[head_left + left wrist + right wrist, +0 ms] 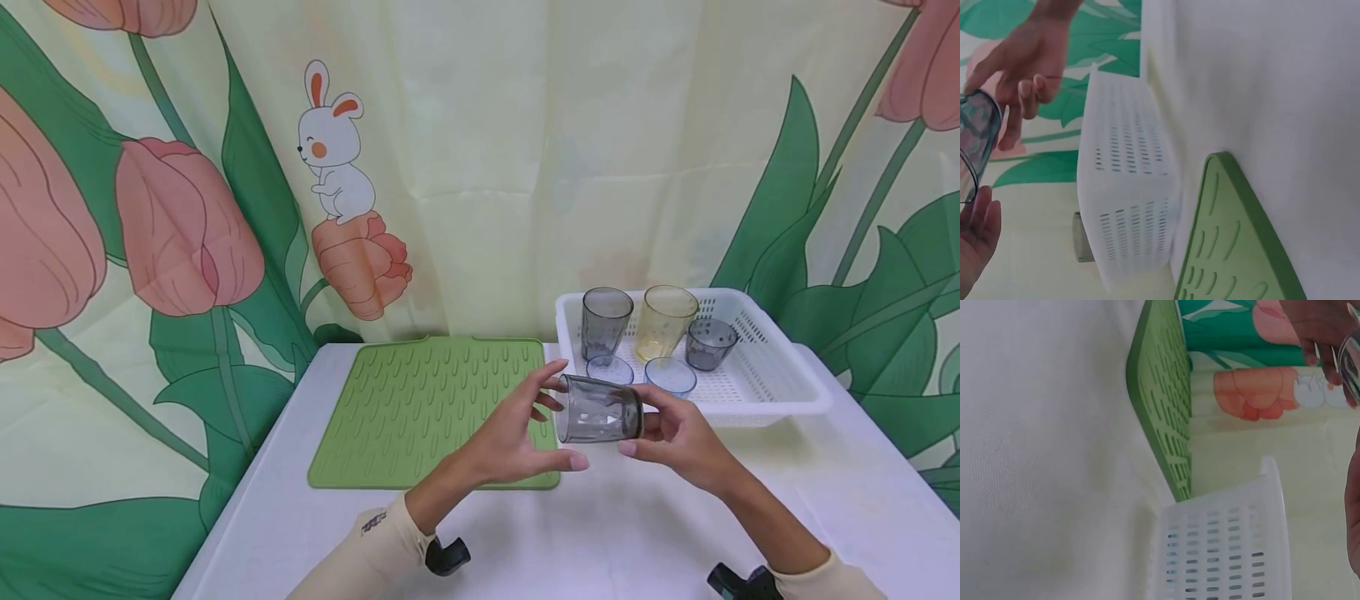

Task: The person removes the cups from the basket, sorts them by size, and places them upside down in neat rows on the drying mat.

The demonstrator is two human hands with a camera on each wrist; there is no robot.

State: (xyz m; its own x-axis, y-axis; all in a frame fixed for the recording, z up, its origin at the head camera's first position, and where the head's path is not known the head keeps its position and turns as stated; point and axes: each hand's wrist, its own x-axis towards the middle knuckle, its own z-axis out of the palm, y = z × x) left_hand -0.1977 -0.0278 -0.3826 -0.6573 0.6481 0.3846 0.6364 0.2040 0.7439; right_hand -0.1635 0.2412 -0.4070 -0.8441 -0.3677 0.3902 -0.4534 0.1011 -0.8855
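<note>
A grey tinted drinking glass [600, 408] lies sideways in the air over the table, its mouth toward the left. My right hand [682, 437] holds it by the base, thumb below and fingers above. Around the mouth end, my left hand [517, 442] is spread, with its fingers by the rim and its thumb stretched out beneath. In the left wrist view the glass [975, 131] spans between both hands. Only an edge of the glass [1352, 362] enters the right wrist view.
A white perforated basket [780, 392] stands behind the right hand. Inside are a tall grey glass [606, 325], a yellow glass [663, 325], a short dark glass [710, 346] and two blue-rimmed glasses [670, 379]. A green ridged drying mat [427, 417] lies to its left, before a printed curtain [480, 167].
</note>
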